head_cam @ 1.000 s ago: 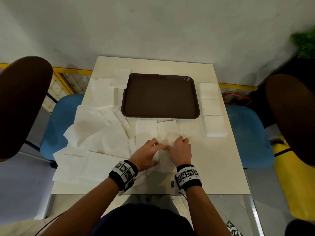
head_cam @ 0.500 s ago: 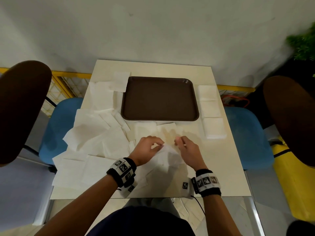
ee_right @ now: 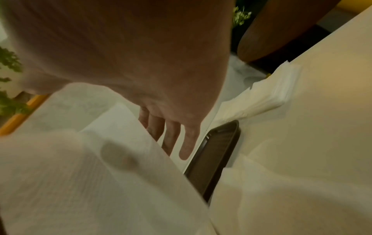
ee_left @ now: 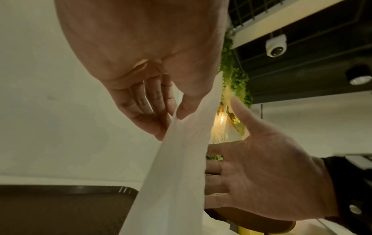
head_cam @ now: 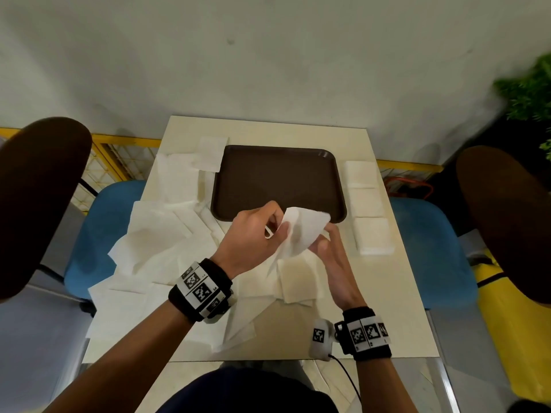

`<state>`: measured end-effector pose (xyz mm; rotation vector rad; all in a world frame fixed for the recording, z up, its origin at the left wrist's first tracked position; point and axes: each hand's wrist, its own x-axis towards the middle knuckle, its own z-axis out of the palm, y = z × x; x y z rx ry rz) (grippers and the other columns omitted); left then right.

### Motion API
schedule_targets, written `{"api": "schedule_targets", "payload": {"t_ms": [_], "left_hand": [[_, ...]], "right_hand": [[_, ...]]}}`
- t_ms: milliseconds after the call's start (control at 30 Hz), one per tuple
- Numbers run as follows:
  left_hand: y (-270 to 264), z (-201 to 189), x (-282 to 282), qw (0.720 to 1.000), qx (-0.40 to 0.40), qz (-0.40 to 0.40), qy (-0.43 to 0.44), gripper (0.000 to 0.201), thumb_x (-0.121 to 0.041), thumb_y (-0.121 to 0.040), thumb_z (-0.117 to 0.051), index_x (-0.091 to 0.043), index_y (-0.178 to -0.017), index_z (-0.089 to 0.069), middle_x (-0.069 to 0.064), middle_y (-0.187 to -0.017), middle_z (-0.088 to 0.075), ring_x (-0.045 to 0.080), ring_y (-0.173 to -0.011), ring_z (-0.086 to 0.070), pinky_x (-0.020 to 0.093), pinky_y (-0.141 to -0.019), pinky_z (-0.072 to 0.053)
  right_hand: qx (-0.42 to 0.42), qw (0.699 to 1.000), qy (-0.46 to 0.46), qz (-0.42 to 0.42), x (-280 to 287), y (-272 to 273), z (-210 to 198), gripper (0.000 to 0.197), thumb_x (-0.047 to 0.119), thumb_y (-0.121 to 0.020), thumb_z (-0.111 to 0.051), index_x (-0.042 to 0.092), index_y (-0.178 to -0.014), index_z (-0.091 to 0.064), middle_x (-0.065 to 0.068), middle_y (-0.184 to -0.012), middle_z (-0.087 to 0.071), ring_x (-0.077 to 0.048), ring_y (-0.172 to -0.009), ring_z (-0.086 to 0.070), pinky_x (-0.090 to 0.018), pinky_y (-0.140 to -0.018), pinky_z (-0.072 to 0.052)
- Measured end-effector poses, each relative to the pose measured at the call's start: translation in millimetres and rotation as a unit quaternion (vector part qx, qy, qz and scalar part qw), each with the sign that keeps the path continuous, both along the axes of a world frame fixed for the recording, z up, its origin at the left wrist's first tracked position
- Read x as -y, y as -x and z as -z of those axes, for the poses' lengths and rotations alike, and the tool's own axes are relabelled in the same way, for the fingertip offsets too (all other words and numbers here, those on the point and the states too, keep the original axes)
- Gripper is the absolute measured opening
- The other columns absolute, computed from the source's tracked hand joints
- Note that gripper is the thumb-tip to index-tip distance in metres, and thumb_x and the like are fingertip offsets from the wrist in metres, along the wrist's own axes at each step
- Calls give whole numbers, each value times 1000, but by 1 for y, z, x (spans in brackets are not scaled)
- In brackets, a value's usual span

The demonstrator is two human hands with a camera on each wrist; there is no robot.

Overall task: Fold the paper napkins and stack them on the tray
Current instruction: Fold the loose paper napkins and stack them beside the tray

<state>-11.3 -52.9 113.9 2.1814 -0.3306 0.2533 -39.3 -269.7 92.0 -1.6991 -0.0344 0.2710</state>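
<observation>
A white paper napkin (head_cam: 304, 231) is held up in the air above the table, just in front of the tray's near edge. My left hand (head_cam: 275, 231) pinches its top edge between thumb and fingers, as the left wrist view shows (ee_left: 173, 117). My right hand (head_cam: 328, 248) lies flat against the napkin's right side with straight fingers (ee_right: 175, 138) and its thumb apart. The brown tray (head_cam: 277, 174) sits at the back middle of the table with nothing on it. The napkin (ee_left: 181, 174) hangs down as a long sheet.
Three stacks of folded napkins (head_cam: 366, 201) line the table to the right of the tray. Several loose unfolded napkins (head_cam: 155, 234) cover the table's left side and lie under my hands. Blue chairs (head_cam: 98, 234) flank the cream table (head_cam: 387, 308), with the wall behind.
Both hands rose from the table with one napkin. It went from pressed flat, to lifted at its edge, to hanging in the air near the tray's front edge.
</observation>
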Motion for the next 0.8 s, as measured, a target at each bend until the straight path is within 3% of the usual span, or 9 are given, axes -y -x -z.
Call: {"api": "schedule_targets", "payload": {"t_ms": [67, 167, 300, 367, 433, 467, 533, 667, 800], "left_hand": [[-1, -4, 2, 999, -21, -30, 0, 24, -25, -98, -72, -22, -84, -52, -9, -67, -60, 16, -62, -61, 36, -62, -54], [-2, -9, 0, 997, -36, -67, 8, 25, -22, -94, -73, -22, -82, -52, -6, -59, -58, 19, -54, -56, 35, -58, -52], [-3, -16, -5, 995, -51, -85, 9, 29, -20, -91, -75, -26, -79, -50, -7, -59, -58, 18, -56, -57, 28, -58, -50], [-3, -18, -7, 995, -43, -88, 1, 27, -19, -90, -75, -24, -79, -50, -6, -59, -56, 20, -56, -55, 27, -56, -48], [-4, -20, -6, 995, -35, -92, -13, 27, -19, -90, -75, -23, -81, -50, -6, -59, -54, 19, -58, -55, 23, -55, -45], [-4, -21, -6, 995, -31, -92, -15, 28, -18, -90, -76, -23, -82, -49, -7, -60, -54, 19, -59, -56, 21, -56, -45], [-4, -23, -6, 996, -28, -88, 0, 29, -17, -90, -78, -23, -86, -50, -8, -64, -57, 17, -61, -59, 21, -58, -47], [-3, -24, -15, 993, -44, -97, 59, 30, -27, -92, -83, -24, -100, -54, -9, -75, -65, 15, -74, -69, 26, -74, -59], [-1, -24, -21, 979, -97, -119, 134, 33, -34, -91, -85, -24, -112, -61, -11, -80, -74, 11, -80, -74, 36, -85, -63]], "right_hand": [[-20, 999, -16, -42, -7, 0, 1, 81, 69, -86, -74, 41, -152, -37, 13, -144, -63, -12, -134, -62, -54, -113, -52], [-11, 997, 6, -77, -18, -2, -1, 105, 53, -71, -95, 50, -154, -31, 14, -149, -60, -13, -135, -62, -48, -112, -55], [8, 997, 56, -61, -26, -7, -1, 123, 49, -66, -102, 58, -158, -20, 27, -139, -58, -4, -128, -62, -31, -104, -57], [20, 996, 73, -41, -31, -8, -2, 133, 52, -65, -101, 58, -161, -9, 33, -131, -56, 3, -125, -60, -20, -99, -52], [31, 996, 73, -30, -39, -7, -4, 138, 51, -65, -102, 54, -162, -2, 24, -136, -57, 1, -127, -59, -20, -104, -48], [39, 996, 71, -22, -42, -7, -3, 133, 48, -67, -101, 51, -159, -5, 14, -139, -59, -4, -128, -60, -26, -108, -49], [45, 998, 53, 5, -48, -9, -2, 104, 38, -78, -96, 45, -148, -20, 5, -134, -65, -13, -121, -68, -39, -104, -59], [18, 999, 13, 46, -44, -13, -6, 43, 29, -101, -76, 35, -140, -60, 13, -125, -74, -14, -117, -72, -39, -95, -64], [23, 997, -22, 74, -34, -15, -14, 16, 28, -103, -74, 17, -114, -78, -2, -110, -80, -28, -104, -76, -55, -93, -62]]}}
